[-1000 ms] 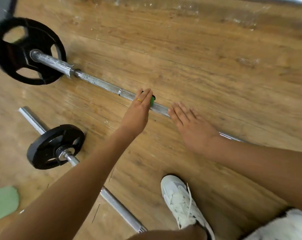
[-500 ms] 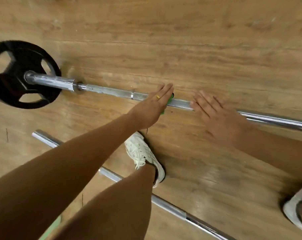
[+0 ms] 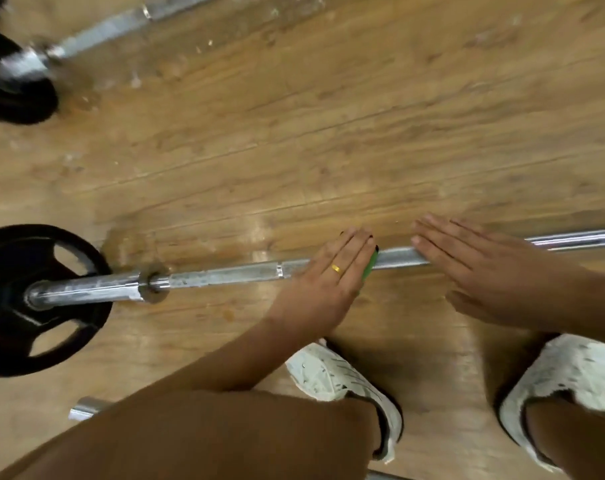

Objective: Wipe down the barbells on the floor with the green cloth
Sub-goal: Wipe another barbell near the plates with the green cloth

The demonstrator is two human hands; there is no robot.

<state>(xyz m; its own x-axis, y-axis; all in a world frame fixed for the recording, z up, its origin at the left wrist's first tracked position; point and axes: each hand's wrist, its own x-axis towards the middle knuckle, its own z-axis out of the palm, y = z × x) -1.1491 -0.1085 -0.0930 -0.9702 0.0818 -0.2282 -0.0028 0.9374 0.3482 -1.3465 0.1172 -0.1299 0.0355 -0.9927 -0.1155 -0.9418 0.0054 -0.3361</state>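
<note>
Here barbell (image 3: 225, 271) lies left-right; left hand (image 3: 329, 285) flat on green cloth (image 3: 370, 265), right hand (image 3: 484, 271) flat.

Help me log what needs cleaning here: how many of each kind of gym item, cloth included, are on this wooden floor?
Silver steel barbell bars: 3
Round black weight plates: 2
Green cloth: 1
Total: 6

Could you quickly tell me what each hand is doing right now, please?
Left hand: open, pressing green cloth onto barbell.
Right hand: open, flat on barbell.
</note>
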